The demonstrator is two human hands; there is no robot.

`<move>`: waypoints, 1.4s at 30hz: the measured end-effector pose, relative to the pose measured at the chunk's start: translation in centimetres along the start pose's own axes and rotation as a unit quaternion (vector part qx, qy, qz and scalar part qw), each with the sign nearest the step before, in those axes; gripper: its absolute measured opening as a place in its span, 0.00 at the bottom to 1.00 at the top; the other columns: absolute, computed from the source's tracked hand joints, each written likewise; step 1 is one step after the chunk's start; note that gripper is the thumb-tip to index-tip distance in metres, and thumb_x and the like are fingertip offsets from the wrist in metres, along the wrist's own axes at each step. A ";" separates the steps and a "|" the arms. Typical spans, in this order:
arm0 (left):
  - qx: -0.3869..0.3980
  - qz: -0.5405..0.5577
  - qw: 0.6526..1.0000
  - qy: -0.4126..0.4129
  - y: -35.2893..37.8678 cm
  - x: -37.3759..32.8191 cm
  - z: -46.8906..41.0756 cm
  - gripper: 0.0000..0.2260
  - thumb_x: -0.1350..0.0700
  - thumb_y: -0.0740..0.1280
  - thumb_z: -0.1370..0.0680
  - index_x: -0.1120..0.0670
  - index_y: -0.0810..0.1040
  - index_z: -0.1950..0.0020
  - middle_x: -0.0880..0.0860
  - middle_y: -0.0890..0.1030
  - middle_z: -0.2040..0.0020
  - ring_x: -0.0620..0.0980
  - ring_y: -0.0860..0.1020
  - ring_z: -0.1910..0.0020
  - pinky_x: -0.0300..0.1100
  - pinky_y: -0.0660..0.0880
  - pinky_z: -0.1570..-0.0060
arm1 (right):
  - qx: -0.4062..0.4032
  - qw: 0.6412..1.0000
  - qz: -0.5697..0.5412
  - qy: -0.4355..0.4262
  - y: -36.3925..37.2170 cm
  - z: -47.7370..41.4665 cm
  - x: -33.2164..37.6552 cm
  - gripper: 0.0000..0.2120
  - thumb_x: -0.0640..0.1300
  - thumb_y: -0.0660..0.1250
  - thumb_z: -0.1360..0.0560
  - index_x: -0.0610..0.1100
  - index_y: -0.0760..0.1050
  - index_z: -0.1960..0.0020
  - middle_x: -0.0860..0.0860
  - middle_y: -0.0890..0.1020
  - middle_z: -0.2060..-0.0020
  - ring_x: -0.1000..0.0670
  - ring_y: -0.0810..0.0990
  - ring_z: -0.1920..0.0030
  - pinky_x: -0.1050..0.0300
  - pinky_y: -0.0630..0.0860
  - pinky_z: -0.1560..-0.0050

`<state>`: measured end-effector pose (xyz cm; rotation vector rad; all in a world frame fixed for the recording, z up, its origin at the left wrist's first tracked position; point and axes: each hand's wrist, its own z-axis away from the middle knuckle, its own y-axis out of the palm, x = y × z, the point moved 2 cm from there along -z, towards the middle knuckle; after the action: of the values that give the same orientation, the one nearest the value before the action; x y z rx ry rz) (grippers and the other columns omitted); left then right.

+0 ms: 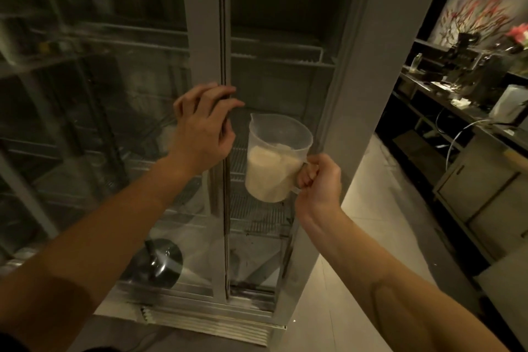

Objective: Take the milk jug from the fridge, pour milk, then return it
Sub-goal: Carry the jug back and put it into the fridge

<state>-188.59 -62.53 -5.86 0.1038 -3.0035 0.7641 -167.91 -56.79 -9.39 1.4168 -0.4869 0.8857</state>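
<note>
A clear plastic milk jug (275, 157), about two thirds full of milk, hangs upright in front of the open right half of a glass-door fridge (357, 71). My right hand (317, 180) is closed around its handle. My left hand (204, 123) rests against the vertical edge of the sliding glass door (205, 37) at the fridge's middle, fingers curled over that edge. Wire shelves (257, 217) show behind and below the jug.
A dark round object (160, 263) sits behind the left glass at the fridge bottom. To the right, a pale tiled floor (385, 208) leads to a steel counter (457, 106) with equipment, a white container (510, 103) and cabinets below.
</note>
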 end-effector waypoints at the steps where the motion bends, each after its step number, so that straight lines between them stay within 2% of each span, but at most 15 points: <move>1: -0.004 0.005 1.000 0.003 -0.1 0.4 0.0 0.18 0.59 0.68 0.28 0.51 0.77 0.39 0.52 0.74 0.34 0.57 0.66 0.33 0.61 0.69 0.41 | -0.001 1.000 0.000 -0.008 0.6 -0.5 -0.5 0.27 0.33 0.59 0.28 0.50 0.61 0.82 0.54 0.61 0.82 0.55 0.58 0.78 0.58 0.55 0.72; 6: -0.018 -0.020 0.999 0.043 0.5 0.9 0.4 0.14 0.56 0.68 0.28 0.49 0.79 0.42 0.48 0.74 0.33 0.56 0.67 0.32 0.60 0.69 0.43 | -0.031 0.998 0.045 -0.011 2.4 -3.3 -3.1 0.23 0.33 0.60 0.27 0.48 0.62 0.78 0.54 0.62 0.80 0.54 0.59 0.76 0.60 0.58 0.74; 12: -0.052 -0.065 0.992 0.099 1.7 0.7 0.5 0.11 0.53 0.66 0.27 0.49 0.81 0.46 0.47 0.78 0.35 0.54 0.65 0.30 0.56 0.65 0.43 | -0.088 0.996 0.004 0.029 4.4 -7.5 -5.4 0.11 0.38 0.63 0.24 0.44 0.78 0.65 0.52 0.78 0.73 0.52 0.76 0.72 0.63 0.73 0.71; 15: -0.074 -0.072 0.990 0.101 2.0 0.6 0.2 0.10 0.53 0.67 0.29 0.49 0.83 0.49 0.47 0.80 0.37 0.53 0.66 0.31 0.54 0.64 0.44 | -0.109 0.994 -0.022 0.010 4.9 -10.6 -6.6 0.18 0.40 0.64 0.30 0.48 0.72 0.78 0.54 0.72 0.77 0.50 0.69 0.73 0.61 0.67 0.72; 17: -0.081 -0.075 0.988 0.105 2.2 0.7 0.2 0.10 0.53 0.67 0.29 0.49 0.84 0.50 0.47 0.81 0.37 0.53 0.67 0.31 0.53 0.63 0.43 | -0.153 0.988 0.032 -0.006 4.7 -12.2 -6.6 0.19 0.40 0.64 0.32 0.48 0.67 0.80 0.54 0.68 0.75 0.51 0.63 0.71 0.58 0.61 0.70; 19: -0.082 -0.078 0.988 0.104 2.2 0.8 0.2 0.10 0.53 0.67 0.29 0.49 0.84 0.51 0.46 0.81 0.37 0.52 0.67 0.32 0.53 0.63 0.43 | -0.166 0.986 0.002 -0.015 4.4 -13.6 -7.0 0.13 0.36 0.64 0.29 0.47 0.71 0.70 0.50 0.71 0.69 0.50 0.69 0.68 0.58 0.67 0.66; 21: -0.087 -0.078 0.988 0.101 2.2 0.8 0.2 0.09 0.53 0.67 0.29 0.49 0.84 0.51 0.46 0.81 0.37 0.52 0.67 0.32 0.52 0.63 0.43 | -0.167 0.985 -0.024 -0.032 3.5 -15.3 -8.1 0.06 0.36 0.63 0.27 0.41 0.77 0.60 0.45 0.79 0.62 0.45 0.78 0.60 0.52 0.76 0.54; 23: -0.093 -0.080 0.987 0.100 2.2 0.8 0.1 0.09 0.53 0.67 0.29 0.49 0.84 0.52 0.46 0.81 0.38 0.52 0.68 0.32 0.52 0.63 0.43 | -0.156 0.986 -0.036 -0.042 1.6 -19.2 -10.5 0.14 0.43 0.66 0.31 0.38 0.80 0.49 0.40 0.83 0.51 0.39 0.82 0.47 0.45 0.76 0.40; 24: -0.096 -0.080 0.987 0.100 2.3 1.0 0.1 0.09 0.53 0.67 0.29 0.49 0.84 0.52 0.46 0.81 0.38 0.52 0.68 0.32 0.52 0.63 0.43 | -0.159 0.986 -0.034 -0.035 0.2 -21.9 -12.2 0.18 0.45 0.67 0.34 0.38 0.80 0.48 0.40 0.83 0.49 0.38 0.81 0.44 0.43 0.75 0.38; 27: -0.103 -0.077 0.987 0.098 2.5 1.0 0.2 0.09 0.53 0.67 0.30 0.48 0.84 0.52 0.46 0.81 0.38 0.52 0.68 0.32 0.52 0.63 0.43 | -0.154 0.988 0.011 -0.015 -0.8 -23.8 -13.4 0.15 0.50 0.70 0.43 0.43 0.79 0.59 0.43 0.81 0.53 0.41 0.81 0.51 0.45 0.77 0.48; 31: -0.103 -0.079 0.987 0.096 2.4 0.9 0.2 0.09 0.53 0.67 0.30 0.48 0.84 0.53 0.46 0.81 0.38 0.52 0.68 0.33 0.51 0.63 0.42 | -0.138 0.989 0.054 -0.014 1.5 -19.2 -11.6 0.08 0.49 0.67 0.45 0.47 0.73 0.69 0.49 0.78 0.68 0.48 0.73 0.66 0.55 0.69 0.64; 34: -0.103 -0.078 0.987 0.094 2.3 0.9 0.2 0.09 0.53 0.67 0.30 0.48 0.84 0.53 0.46 0.82 0.39 0.52 0.68 0.33 0.51 0.63 0.42 | -0.120 0.991 0.052 0.001 0.6 -21.5 -13.8 0.13 0.50 0.70 0.50 0.47 0.75 0.67 0.47 0.76 0.66 0.47 0.72 0.63 0.55 0.69 0.60; 36: -0.102 -0.076 0.988 0.091 2.3 0.9 0.2 0.08 0.53 0.67 0.30 0.49 0.84 0.53 0.46 0.81 0.38 0.52 0.68 0.32 0.52 0.63 0.43 | -0.094 0.993 0.067 -0.014 1.2 -20.7 -13.5 0.13 0.47 0.72 0.47 0.44 0.76 0.64 0.46 0.74 0.63 0.46 0.72 0.61 0.55 0.70 0.59; 39: -0.094 -0.064 0.990 0.085 2.4 0.9 0.2 0.08 0.54 0.67 0.29 0.49 0.84 0.53 0.46 0.81 0.38 0.52 0.68 0.32 0.52 0.64 0.42 | -0.037 0.980 0.194 -0.014 2.3 -16.4 -11.2 0.03 0.44 0.66 0.27 0.45 0.75 0.54 0.51 0.74 0.61 0.52 0.73 0.61 0.63 0.73 0.60; 42: -0.090 -0.052 0.991 0.085 2.6 0.9 0.4 0.08 0.54 0.68 0.30 0.49 0.84 0.53 0.46 0.79 0.37 0.53 0.67 0.31 0.52 0.64 0.43 | -0.007 0.951 0.307 -0.045 1.9 -15.2 -10.8 0.22 0.50 0.60 0.26 0.38 0.76 0.40 0.46 0.78 0.49 0.49 0.77 0.50 0.56 0.75 0.46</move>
<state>-189.73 -60.55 -7.42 0.1787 -2.8606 0.4636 -179.14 -44.71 -18.43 1.3103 -1.0353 1.3087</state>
